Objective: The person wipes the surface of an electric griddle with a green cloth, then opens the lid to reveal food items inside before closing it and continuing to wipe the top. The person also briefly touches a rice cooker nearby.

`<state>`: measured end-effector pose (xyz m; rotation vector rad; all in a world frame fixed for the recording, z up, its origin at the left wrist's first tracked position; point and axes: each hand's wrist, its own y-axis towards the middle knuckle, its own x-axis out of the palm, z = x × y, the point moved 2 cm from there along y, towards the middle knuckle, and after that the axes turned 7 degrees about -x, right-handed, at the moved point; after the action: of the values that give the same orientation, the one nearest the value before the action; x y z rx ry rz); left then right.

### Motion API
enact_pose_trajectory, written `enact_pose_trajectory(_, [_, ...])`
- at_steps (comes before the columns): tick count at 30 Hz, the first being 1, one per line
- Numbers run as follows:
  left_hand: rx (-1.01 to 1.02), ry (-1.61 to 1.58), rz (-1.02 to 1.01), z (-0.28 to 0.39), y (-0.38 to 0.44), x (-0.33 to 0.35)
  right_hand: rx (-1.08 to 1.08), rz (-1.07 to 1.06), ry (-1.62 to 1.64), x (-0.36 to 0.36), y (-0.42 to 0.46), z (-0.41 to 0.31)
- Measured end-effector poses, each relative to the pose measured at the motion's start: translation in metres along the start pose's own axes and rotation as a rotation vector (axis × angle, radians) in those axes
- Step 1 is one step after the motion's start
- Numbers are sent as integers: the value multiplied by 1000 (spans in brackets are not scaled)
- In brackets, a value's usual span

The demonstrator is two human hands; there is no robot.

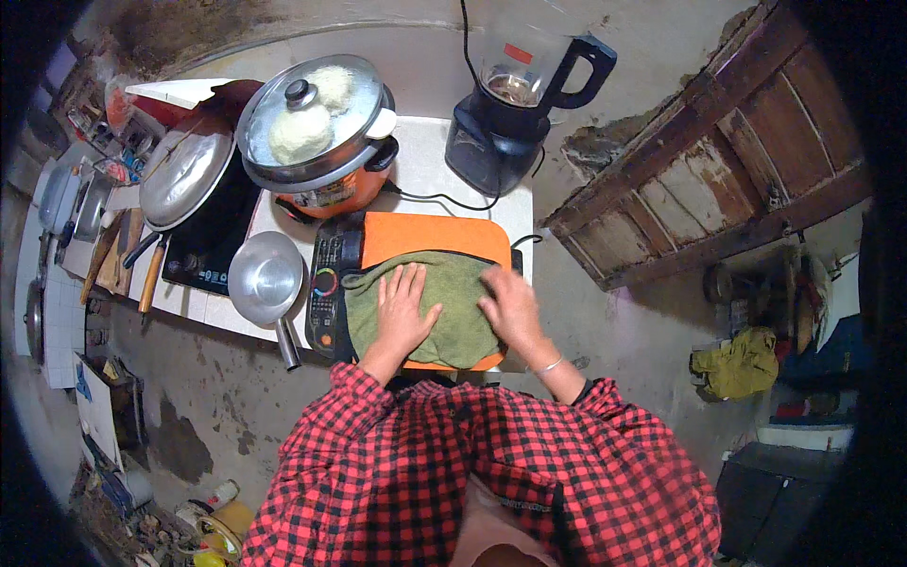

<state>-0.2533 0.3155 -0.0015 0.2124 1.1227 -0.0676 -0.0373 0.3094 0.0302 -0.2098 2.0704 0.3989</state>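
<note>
A folded olive-green cloth point(453, 322) lies over the orange top point(432, 230) of an electric cooktop. My left hand point(404, 308) rests palm down on the cloth's left half, its fingers stretched forward. At the cloth's right edge is my right hand point(511, 305), slightly blurred, with bent fingers and the thumb near the fabric. Whether it pinches the edge is unclear. The cooktop's black control panel point(327, 283) runs along its left side. Left of that panel sits a small metal saucepan point(266, 276), its handle pointing towards me past the counter edge.
Behind the cooktop stands an orange electric pot point(333, 191) with a glass lid point(297, 113) over pale round items. A blender point(499, 135) is at the back right. To the left, a lidded wok point(188, 177) sits on a black cooktop point(198, 262). A wooden door point(716, 156) is at right.
</note>
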Motion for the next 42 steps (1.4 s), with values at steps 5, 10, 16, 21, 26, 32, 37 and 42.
enact_pose_trajectory(5, [40, -9, -163, 6, -56, -19, -142, -126, -166, 19, -49, -22])
enact_pose_trajectory(10, [124, -40, -165, 10, -60, -19, -175, -126, -163, 22, -41, -20])
enact_pose_trajectory(16, [104, 32, -34, 15, 13, 4, -161, -33, -188, 49, 37, -10])
enact_pose_trajectory(21, [39, 56, -52, 17, 32, 5, -112, 14, -189, 52, 65, -4])
enact_pose_trajectory(26, [106, 6, -142, 14, -19, -15, -98, -83, -176, 23, -5, -14])
enact_pose_trajectory(32, [157, -177, -302, 14, -52, -22, -2, -80, -198, 25, -15, -15])
enact_pose_trajectory(37, [106, -131, -141, 21, -24, -12, 4, 35, -236, 48, 48, -5])
enact_pose_trajectory(42, [114, -133, -164, 21, -26, -11, 22, 15, -138, 42, 27, -10])
